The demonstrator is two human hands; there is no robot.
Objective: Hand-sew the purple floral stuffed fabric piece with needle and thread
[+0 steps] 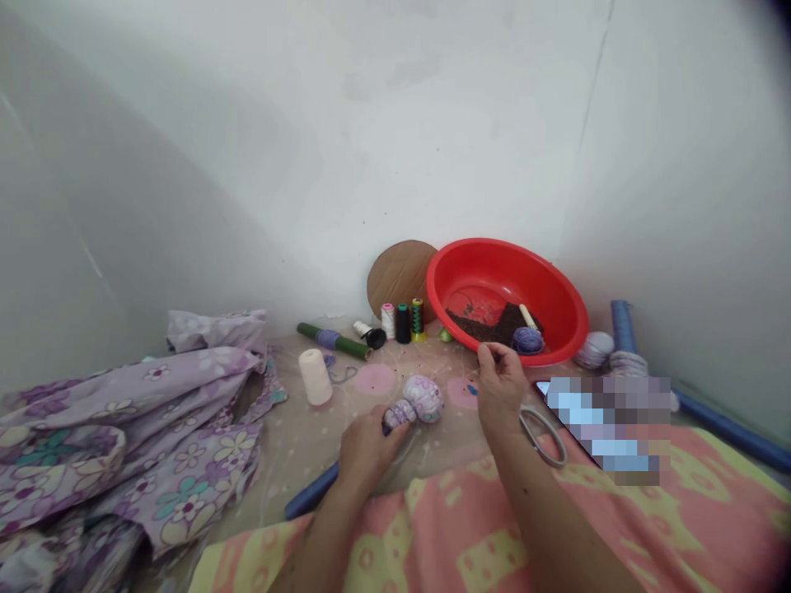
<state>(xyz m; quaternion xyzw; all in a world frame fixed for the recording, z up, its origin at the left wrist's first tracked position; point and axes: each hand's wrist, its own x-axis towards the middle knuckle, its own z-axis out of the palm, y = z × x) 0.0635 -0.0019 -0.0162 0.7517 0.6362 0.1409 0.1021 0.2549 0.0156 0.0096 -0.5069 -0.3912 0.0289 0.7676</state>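
Observation:
My left hand (366, 445) is closed around the neck of a small stuffed piece of purple flowered cloth (418, 400), its round end sticking out to the right. My right hand (499, 380) is raised just in front of the red basin (559, 290), thumb and fingers pinched together on something too small to make out. Grey-handled scissors (544, 433) lie right beside my right wrist.
The red basin holds dark grains, a purple yarn ball (527, 339) and a white stick. Thread spools (403, 322) and a cream cone of thread (315, 376) stand behind. Purple flowered fabric (124, 428) is heaped at left. Blue rods (735, 432) lie at right by the wall.

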